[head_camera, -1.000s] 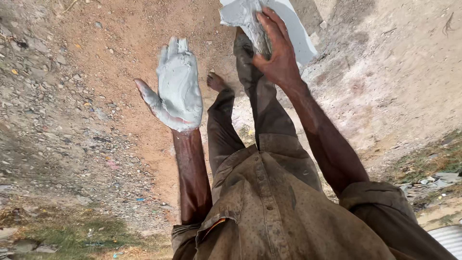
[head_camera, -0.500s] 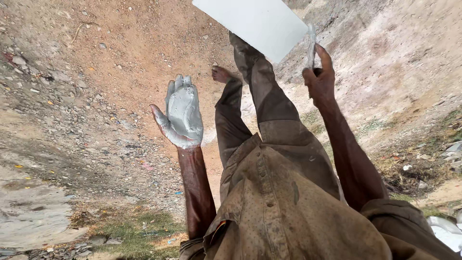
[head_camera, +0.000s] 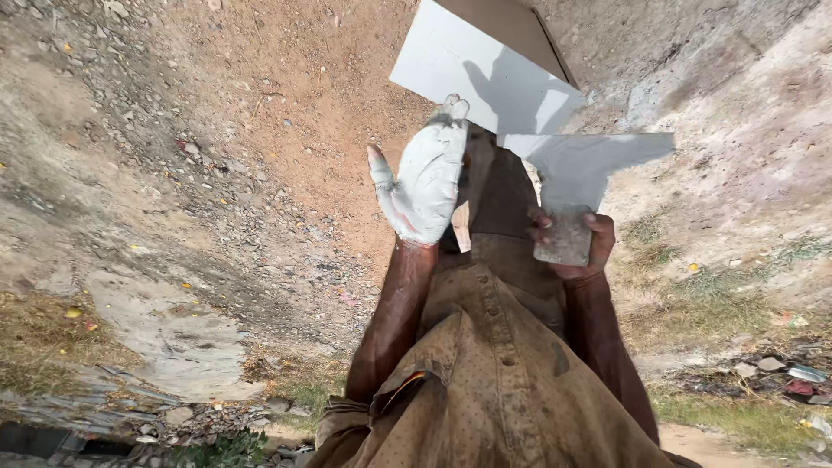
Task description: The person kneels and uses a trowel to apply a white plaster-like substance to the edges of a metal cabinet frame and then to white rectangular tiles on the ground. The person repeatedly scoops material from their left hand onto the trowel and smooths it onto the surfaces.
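My left hand [head_camera: 425,178] is coated in pale grey-white plaster and held open, palm up, fingers together, in front of my brown trousers [head_camera: 503,204]. My right hand [head_camera: 576,247] is closed on the handle of a trowel [head_camera: 581,165]. Its wide flat blade is smeared with grey plaster and points away from me. Just beyond both hands a flat white board [head_camera: 472,74] lies on the ground, with a brown panel at its far edge. The left hand's shadow falls on the board.
Bare reddish-brown dirt [head_camera: 286,113] with gravel and small stones spreads to the left. A pale cement patch [head_camera: 173,338] sits at lower left. Grass and scattered litter [head_camera: 780,373] lie at the right. My brown shirt [head_camera: 494,399] fills the bottom centre.
My right hand has dropped from high up toward my waist, now showing the trowel blade. The white board has come into fuller view. My left hand has shifted right, closer to the board.
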